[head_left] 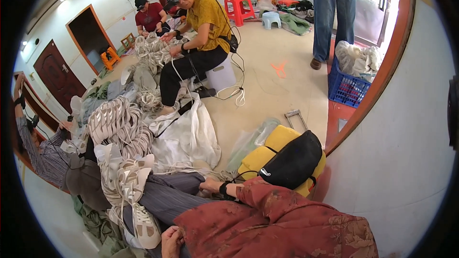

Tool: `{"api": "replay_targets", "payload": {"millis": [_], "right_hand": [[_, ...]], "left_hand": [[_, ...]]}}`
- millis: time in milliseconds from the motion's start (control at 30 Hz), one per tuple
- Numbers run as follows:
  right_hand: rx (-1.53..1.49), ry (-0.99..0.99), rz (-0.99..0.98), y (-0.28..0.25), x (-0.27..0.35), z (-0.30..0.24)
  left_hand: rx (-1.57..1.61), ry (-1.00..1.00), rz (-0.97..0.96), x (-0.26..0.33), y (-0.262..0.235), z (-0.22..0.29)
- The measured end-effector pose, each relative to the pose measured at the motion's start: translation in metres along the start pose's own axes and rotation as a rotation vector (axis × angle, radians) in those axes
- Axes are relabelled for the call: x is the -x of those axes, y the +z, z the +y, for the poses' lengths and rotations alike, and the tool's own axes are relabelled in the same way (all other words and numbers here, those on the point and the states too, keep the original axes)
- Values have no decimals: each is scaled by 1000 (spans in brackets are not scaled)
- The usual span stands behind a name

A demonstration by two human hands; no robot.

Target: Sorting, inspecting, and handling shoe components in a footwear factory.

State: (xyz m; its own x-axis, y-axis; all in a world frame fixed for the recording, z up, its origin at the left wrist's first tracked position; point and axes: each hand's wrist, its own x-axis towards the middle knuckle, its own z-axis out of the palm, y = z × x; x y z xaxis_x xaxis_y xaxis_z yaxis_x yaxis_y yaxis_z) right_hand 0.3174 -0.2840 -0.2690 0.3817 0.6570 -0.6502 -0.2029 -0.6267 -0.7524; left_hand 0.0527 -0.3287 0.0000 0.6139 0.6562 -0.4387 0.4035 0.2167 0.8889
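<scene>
My left hand point(171, 242) is at the bottom edge, its fingers curled at the hem of my red patterned shirt point(267, 227). Beyond it, my right hand point(209, 186), with a black wrist strap, is closed beside the knee of my grey striped trousers point(174, 198); what its fingers hold is hidden. Several beige and white sneakers point(144, 224) lie against my legs on the left. Behind them rises a heap of pale looped straps or laces point(114, 122). White cloth point(189, 131) spreads beside the heap.
To my right lie a yellow bag point(284, 138) and a black pouch point(296, 157). A person in a yellow shirt point(208, 12) works at the heap; others sit left and behind. Someone stands near a blue crate point(349, 88). Orange scissors point(279, 70) and a red stool point(239, 8) are farther off.
</scene>
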Motion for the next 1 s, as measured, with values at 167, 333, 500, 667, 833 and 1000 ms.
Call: {"api": "replay_targets", "payload": {"millis": [167, 333, 500, 667, 833, 1000], "right_hand": [[85, -63, 27, 3, -17, 13], [18, -4, 15, 8, -30, 19], [235, -638, -158, -7, -51, 41], [494, -1424, 4, -28, -59, 38], [312, -690, -92, -12, -53, -2], [160, -902, 13, 24, 5, -75]], "left_hand": [[34, 25, -20, 0, -1, -5], [6, 28, -43, 0, -3, -3], [48, 67, -23, 2, -3, -3], [42, 33, -55, -5, -10, -9], [68, 52, -59, -3, -16, -18], [84, 57, -66, -5, -19, -23]]}}
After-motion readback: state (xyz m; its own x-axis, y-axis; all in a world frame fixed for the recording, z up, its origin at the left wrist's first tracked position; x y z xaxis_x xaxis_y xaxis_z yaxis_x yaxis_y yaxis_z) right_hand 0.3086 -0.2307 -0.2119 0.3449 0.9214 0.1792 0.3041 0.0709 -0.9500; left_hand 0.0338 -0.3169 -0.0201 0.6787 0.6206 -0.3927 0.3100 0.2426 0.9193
